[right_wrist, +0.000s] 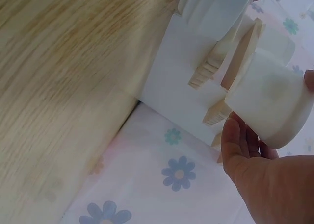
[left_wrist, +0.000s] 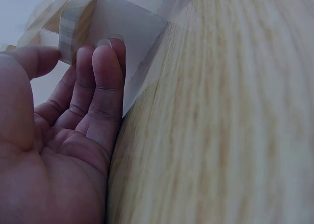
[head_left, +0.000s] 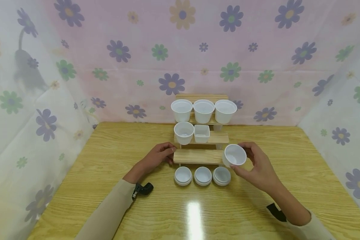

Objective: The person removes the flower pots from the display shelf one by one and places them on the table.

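A tiered wooden display stand [head_left: 198, 156] stands on the table. My left hand [head_left: 161, 154] grips the left end of its lowest board, the thumb on top; the left wrist view shows the fingers curled by the board's end [left_wrist: 78, 25]. In my right hand [head_left: 259, 168] a round white flowerpot [head_left: 235, 155] is pinched between thumb and fingers, tilted a little, over the right end of that board. The right wrist view has the pot [right_wrist: 267, 96] with its base close to the wood; whether they touch I cannot tell.
Three white pots [head_left: 204, 111] stand on an upper step. One round pot [head_left: 184, 132] and a small square pot [head_left: 202, 133] share the middle step. Three low round white pots [head_left: 202, 176] line the table before the stand. Flowered cloth [head_left: 138, 66] hangs behind and at both sides.
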`<state>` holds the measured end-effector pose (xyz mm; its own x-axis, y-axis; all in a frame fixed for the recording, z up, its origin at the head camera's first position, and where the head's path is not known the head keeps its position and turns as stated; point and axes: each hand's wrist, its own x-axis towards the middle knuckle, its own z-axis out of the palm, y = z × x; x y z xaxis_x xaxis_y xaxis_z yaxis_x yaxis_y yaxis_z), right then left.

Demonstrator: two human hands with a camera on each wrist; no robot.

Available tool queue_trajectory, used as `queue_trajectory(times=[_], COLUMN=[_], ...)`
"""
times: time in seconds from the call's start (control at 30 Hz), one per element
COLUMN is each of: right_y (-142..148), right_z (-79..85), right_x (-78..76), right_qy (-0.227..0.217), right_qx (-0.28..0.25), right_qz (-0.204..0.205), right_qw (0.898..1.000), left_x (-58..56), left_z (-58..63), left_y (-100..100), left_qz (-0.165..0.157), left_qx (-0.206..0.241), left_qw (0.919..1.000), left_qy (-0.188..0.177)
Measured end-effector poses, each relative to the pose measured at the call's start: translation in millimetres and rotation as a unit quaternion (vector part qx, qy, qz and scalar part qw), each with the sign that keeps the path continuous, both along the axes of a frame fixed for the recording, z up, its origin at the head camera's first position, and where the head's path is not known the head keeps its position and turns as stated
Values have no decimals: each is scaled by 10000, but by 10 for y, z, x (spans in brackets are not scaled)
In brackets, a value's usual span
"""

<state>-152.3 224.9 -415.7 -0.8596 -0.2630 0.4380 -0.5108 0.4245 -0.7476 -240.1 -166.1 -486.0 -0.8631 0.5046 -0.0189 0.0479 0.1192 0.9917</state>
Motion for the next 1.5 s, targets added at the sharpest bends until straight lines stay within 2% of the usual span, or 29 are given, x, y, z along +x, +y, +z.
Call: queue_trajectory(times=[0.5, 1.33, 1.5], right_y=[160, 417, 435], right_z=[-36, 1, 3], right_x=[74, 13, 6], right_qy=[281, -198, -530], right_qx=[596, 1682, 1887], right_qz=[178, 615, 689], right_qw=[9977, 9836, 9782], left_x=[-20, -42, -20], left_z=[-10, -44, -25], left_y=[17, -2, -6], left_qz=[-22, -55, -7], left_qx=[81, 59, 26], left_qw=[10000, 10000, 10000], left_qy=[-43, 9, -26])
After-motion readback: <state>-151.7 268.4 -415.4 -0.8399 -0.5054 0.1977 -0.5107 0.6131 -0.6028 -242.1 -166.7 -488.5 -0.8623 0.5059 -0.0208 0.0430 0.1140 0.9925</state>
